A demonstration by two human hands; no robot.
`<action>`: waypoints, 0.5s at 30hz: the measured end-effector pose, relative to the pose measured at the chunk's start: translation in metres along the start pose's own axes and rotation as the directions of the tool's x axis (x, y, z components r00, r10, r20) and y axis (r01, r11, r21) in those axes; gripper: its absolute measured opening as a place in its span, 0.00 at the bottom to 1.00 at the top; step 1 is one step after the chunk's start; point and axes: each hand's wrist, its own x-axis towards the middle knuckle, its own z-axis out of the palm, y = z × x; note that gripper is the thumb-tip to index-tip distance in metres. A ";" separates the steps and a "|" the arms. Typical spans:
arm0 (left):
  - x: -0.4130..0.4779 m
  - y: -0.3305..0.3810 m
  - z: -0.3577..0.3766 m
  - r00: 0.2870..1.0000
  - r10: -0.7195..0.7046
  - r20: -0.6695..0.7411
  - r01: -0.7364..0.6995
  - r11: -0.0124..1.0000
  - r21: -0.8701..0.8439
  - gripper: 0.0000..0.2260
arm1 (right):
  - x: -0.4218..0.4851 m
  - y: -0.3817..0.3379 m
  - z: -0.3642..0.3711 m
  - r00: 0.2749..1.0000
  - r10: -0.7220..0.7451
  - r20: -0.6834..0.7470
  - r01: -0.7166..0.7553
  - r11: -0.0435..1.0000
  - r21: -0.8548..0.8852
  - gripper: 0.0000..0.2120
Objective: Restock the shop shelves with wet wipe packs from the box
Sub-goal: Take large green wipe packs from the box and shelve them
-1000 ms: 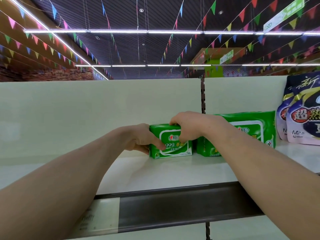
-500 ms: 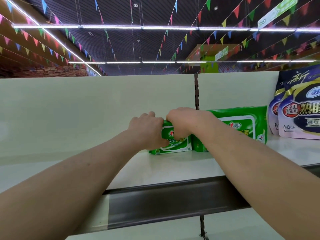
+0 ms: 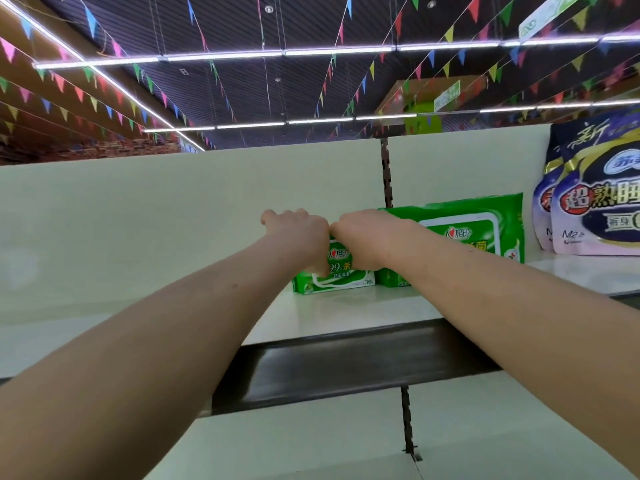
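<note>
A small green wet wipe pack stands upright on the cream top shelf, near the back panel. My left hand covers its left and top side, fingers curled over it. My right hand grips its upper right part. Both hands hide most of the pack's top half. A larger green wet wipe pack stands right beside it, touching or nearly so. The box is out of view.
Purple and white packs stand at the shelf's right end. A dark price rail runs along the shelf's front edge. The slotted upright splits the back panel behind the packs. Left of the small pack the shelf top shows bare cream surface.
Both hands have pushed the small pack further back on the shelf. My left hand has shifted from the pack's left side up over its top. The view has tilted slightly.
</note>
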 end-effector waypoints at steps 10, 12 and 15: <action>-0.006 0.001 0.002 0.996 -0.073 0.055 0.076 0.995 -0.066 0.26 | -0.006 0.001 -0.004 1.000 0.003 0.014 -0.004 0.999 0.052 0.14; -0.009 -0.004 -0.002 0.994 -0.086 0.067 0.094 0.989 -0.112 0.26 | -0.006 0.005 -0.011 0.999 0.000 0.034 -0.003 0.996 0.090 0.14; -0.013 -0.004 -0.012 0.990 -0.135 0.033 0.138 0.983 -0.118 0.27 | -0.008 0.012 -0.022 0.999 -0.026 -0.023 0.028 0.993 0.117 0.19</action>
